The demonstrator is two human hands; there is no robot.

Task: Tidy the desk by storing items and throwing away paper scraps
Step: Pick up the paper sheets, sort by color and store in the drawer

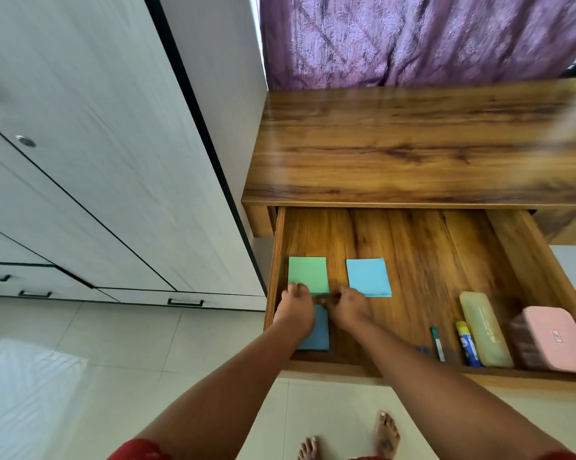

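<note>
The wooden drawer point(525, 257) stands pulled out from under the desk point(413, 144), and everything here sits in relation to it. Both hands reach into its left end. The left hand point(295, 310) has its fingers curled down at the near edge of the green pad point(308, 273), touching it, with the hand lying over the darker blue pad point(318, 333) nearer the drawer's front; whether it truly grips either one cannot be told through the blur. The right hand point(348, 307) is bent at the fingers just beside the left, its fingertips at the same corner of the green pad; its grasp cannot be told either. The light blue pad point(368, 277) lies flat in the drawer, to the right of the green one and apart from it. At the drawer's right front lie a glue stick point(467, 343), a yellowish pencil case point(486, 328) and a pink box point(559, 338).
</note>
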